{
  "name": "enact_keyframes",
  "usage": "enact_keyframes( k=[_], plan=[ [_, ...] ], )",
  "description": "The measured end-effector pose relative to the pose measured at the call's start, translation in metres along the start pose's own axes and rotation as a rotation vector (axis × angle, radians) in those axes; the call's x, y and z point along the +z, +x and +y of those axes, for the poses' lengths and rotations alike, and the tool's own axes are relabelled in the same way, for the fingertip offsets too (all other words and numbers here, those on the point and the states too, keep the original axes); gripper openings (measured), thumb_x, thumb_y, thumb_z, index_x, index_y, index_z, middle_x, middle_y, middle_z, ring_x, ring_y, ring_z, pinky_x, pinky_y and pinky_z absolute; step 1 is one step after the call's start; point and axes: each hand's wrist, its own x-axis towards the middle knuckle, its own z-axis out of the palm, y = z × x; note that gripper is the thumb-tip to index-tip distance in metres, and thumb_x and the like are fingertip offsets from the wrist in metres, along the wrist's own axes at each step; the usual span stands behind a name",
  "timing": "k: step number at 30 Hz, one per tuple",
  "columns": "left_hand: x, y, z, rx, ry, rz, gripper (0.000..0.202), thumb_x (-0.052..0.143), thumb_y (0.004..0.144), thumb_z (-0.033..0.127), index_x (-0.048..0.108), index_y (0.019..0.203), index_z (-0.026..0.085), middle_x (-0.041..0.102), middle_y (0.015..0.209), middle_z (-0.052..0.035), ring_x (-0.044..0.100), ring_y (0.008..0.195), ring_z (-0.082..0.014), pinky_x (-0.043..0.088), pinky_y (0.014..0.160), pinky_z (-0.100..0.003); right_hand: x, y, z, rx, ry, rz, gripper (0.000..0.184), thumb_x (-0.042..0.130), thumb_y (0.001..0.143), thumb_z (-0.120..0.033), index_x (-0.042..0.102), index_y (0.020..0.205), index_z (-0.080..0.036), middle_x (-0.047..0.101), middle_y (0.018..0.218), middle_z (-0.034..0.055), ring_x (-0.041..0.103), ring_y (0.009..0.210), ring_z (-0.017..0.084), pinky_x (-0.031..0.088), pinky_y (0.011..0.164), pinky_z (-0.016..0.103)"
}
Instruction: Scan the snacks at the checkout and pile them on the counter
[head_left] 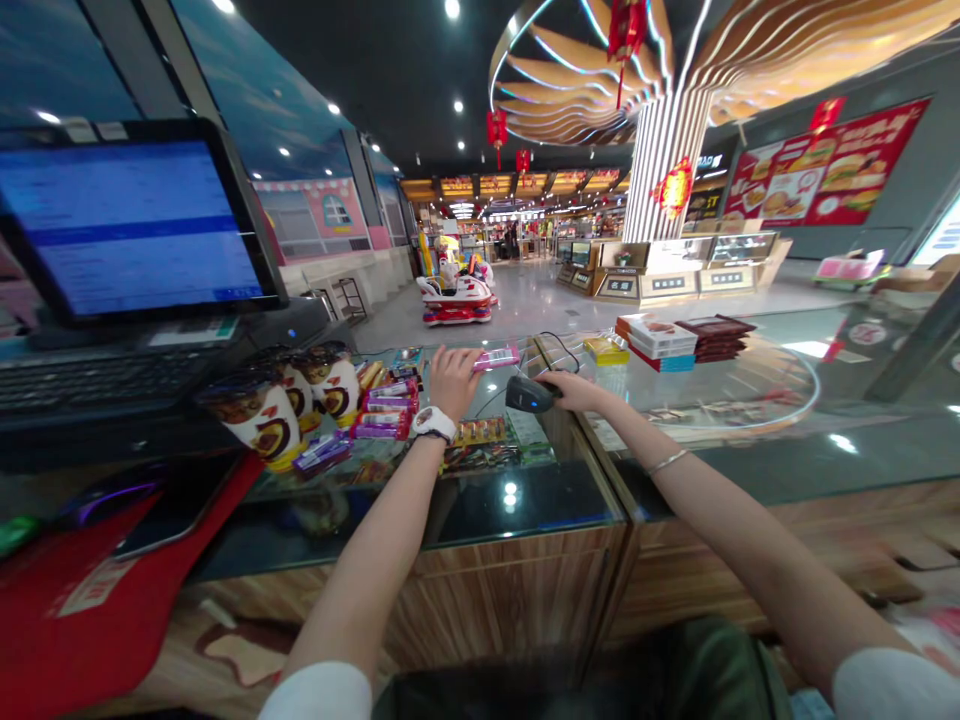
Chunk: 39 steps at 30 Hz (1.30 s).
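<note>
My left hand (452,380), with a white watch on the wrist, reaches over the glass counter (525,500) and its fingers pinch a flat pink packet (496,358). My right hand (574,390) is wrapped round the handle of a black barcode scanner (531,394), whose cable runs off behind it. The scanner's head points left, toward the pink packet. Both hands sit close together at the far side of the counter. A thin bracelet circles my right forearm.
A monitor (127,225) and keyboard (97,380) stand at the left, with paper cups (259,420) and purple snack packets (382,415) beside them. Stacked boxes (660,342) lie on the counter's far right. A phone (176,510) rests on a red mat (82,600).
</note>
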Motion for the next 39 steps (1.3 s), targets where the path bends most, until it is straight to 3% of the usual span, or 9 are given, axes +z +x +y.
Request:
enact_keyframes(
  k=[11, 20, 24, 29, 34, 39],
  plan=[
    [0.000, -0.001, -0.004, -0.023, 0.013, 0.006, 0.035, 0.059, 0.091, 0.028, 0.064, 0.126, 0.024, 0.070, 0.118, -0.0075, 0.059, 0.115, -0.0268, 0.031, 0.118, -0.049, -0.017, -0.008, -0.008, 0.046, -0.061, 0.043, 0.054, 0.063, 0.069, -0.007, 0.066, 0.122, -0.016, 0.073, 0.117, 0.0119, 0.067, 0.108, 0.027, 0.050, 0.095, 0.037],
    [-0.004, -0.002, -0.006, -0.074, -0.001, 0.009, 0.036, 0.060, 0.089, 0.026, 0.065, 0.125, 0.025, 0.071, 0.118, -0.0081, 0.059, 0.115, -0.0281, 0.029, 0.120, -0.053, -0.040, -0.014, -0.017, 0.036, 0.082, 0.384, 0.048, 0.066, 0.080, -0.034, 0.061, 0.124, -0.017, 0.069, 0.119, 0.0121, 0.064, 0.108, 0.030, 0.050, 0.094, 0.042],
    [-0.005, -0.002, -0.006, -0.079, -0.002, 0.017, 0.035, 0.059, 0.090, 0.027, 0.065, 0.124, 0.025, 0.071, 0.118, -0.0078, 0.059, 0.115, -0.0280, 0.026, 0.121, -0.054, -0.052, -0.018, -0.021, 0.127, 0.081, 0.504, 0.043, 0.068, 0.078, -0.034, 0.065, 0.117, -0.017, 0.073, 0.112, 0.0108, 0.067, 0.105, 0.031, 0.052, 0.093, 0.042],
    [-0.001, -0.003, -0.007, -0.088, 0.006, 0.008, 0.034, 0.060, 0.089, 0.027, 0.066, 0.123, 0.024, 0.071, 0.117, -0.0079, 0.059, 0.115, -0.0276, 0.027, 0.121, -0.053, -0.074, -0.025, -0.026, 0.291, -0.007, 0.430, 0.029, 0.070, 0.074, -0.034, 0.071, 0.096, -0.016, 0.076, 0.089, 0.0086, 0.071, 0.091, 0.033, 0.055, 0.081, 0.040],
    [0.003, -0.005, -0.006, -0.055, 0.005, -0.014, 0.033, 0.061, 0.089, 0.027, 0.066, 0.122, 0.024, 0.071, 0.114, -0.0077, 0.060, 0.114, -0.0275, 0.027, 0.121, -0.054, -0.077, -0.026, -0.032, 0.248, -0.001, 0.264, 0.024, 0.069, 0.075, -0.031, 0.072, 0.094, -0.017, 0.075, 0.080, 0.0048, 0.072, 0.081, 0.027, 0.055, 0.074, 0.034],
    [0.004, -0.007, -0.009, -0.067, 0.007, -0.025, 0.031, 0.061, 0.089, 0.025, 0.066, 0.119, 0.026, 0.071, 0.114, -0.0075, 0.059, 0.114, -0.0274, 0.027, 0.121, -0.054, -0.067, -0.020, -0.039, 0.193, -0.036, 0.230, 0.022, 0.071, 0.072, -0.030, 0.074, 0.091, -0.019, 0.076, 0.081, 0.0029, 0.072, 0.080, 0.025, 0.055, 0.075, 0.033]
  ],
)
